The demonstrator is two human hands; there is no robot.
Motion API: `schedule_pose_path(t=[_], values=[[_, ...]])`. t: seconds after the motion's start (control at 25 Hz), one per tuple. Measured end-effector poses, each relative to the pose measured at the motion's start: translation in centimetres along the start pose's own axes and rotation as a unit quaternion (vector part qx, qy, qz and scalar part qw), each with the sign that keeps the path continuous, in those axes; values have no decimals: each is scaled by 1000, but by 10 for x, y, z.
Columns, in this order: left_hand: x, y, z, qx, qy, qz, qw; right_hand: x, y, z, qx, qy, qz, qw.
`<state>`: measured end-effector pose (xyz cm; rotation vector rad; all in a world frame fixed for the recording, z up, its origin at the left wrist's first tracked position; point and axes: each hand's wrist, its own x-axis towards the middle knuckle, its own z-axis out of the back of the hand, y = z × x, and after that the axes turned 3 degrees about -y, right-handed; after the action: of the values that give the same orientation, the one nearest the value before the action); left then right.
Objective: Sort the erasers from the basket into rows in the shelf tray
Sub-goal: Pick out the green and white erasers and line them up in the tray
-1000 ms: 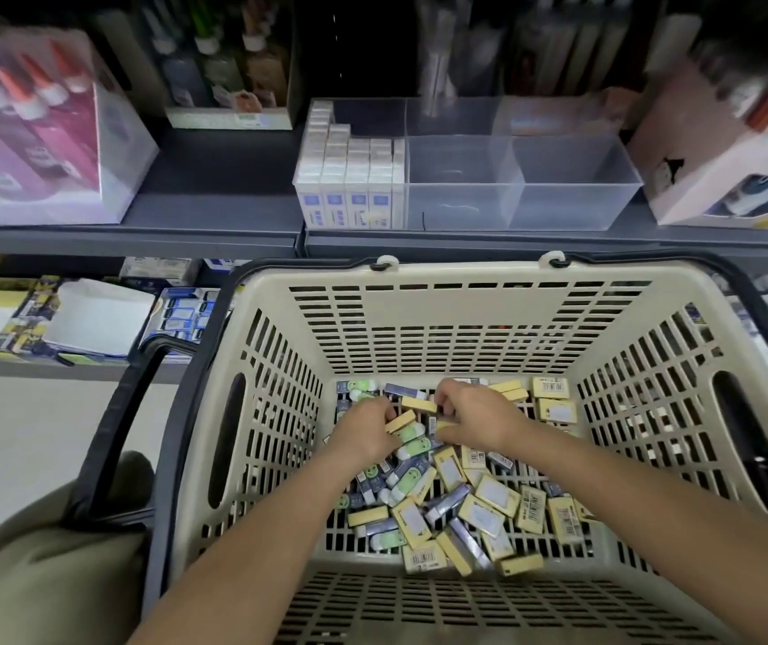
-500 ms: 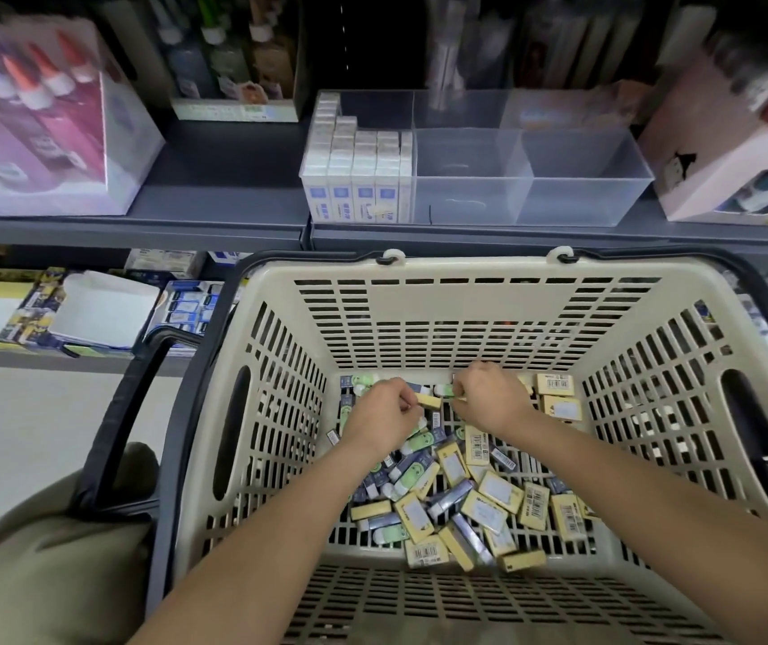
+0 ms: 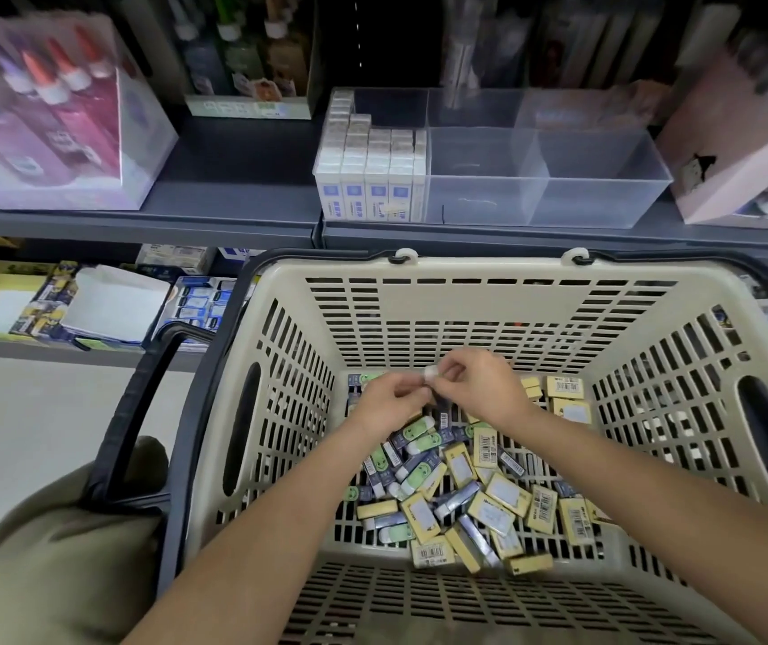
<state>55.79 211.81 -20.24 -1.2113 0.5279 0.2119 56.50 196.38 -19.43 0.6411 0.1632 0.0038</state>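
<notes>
A beige slotted basket (image 3: 465,290) holds a heap of erasers (image 3: 461,495): yellow-sleeved, green-and-white, and dark-sleeved ones. Both hands are inside, near the far wall. My right hand (image 3: 479,388) pinches a small white-ended eraser (image 3: 431,372) between thumb and fingers. My left hand (image 3: 389,402) is curled right beside it, its fingertips meeting the same eraser; what else it holds is hidden. On the shelf above stands the clear shelf tray (image 3: 605,179). Rows of white-and-blue erasers (image 3: 368,179) fill its left compartment.
The tray's middle and right compartments hold nothing visible. Glue bottles in a clear box (image 3: 47,132) stand at the left of the shelf, a pink box (image 3: 740,146) at the right. The basket's black handles (image 3: 135,412) hang at its sides. A lower shelf carries stationery packs (image 3: 107,309).
Both hands have lifted from the heap and moved toward the basket's far wall, coming together. A white-ended eraser now shows between the fingertips.
</notes>
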Motion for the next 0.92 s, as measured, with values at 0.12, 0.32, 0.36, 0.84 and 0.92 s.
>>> schedule_pose_path(t=[0.12,0.32,0.36,0.84,0.92], values=[[-5,-6,-2,-133,46,49,989,-3,9,2,115,56,-38,991],[0,-6,13,-206,-23,186,960,-23,4,-11,-179,229,71,954],[1,-5,16,-223,-20,196,955,-25,3,-15,-210,237,84,945],[1,8,21,-2,53,135,989,-27,-4,-15,-164,171,150,960],[0,6,18,84,82,105,988,-24,-3,-9,-176,169,179,953]])
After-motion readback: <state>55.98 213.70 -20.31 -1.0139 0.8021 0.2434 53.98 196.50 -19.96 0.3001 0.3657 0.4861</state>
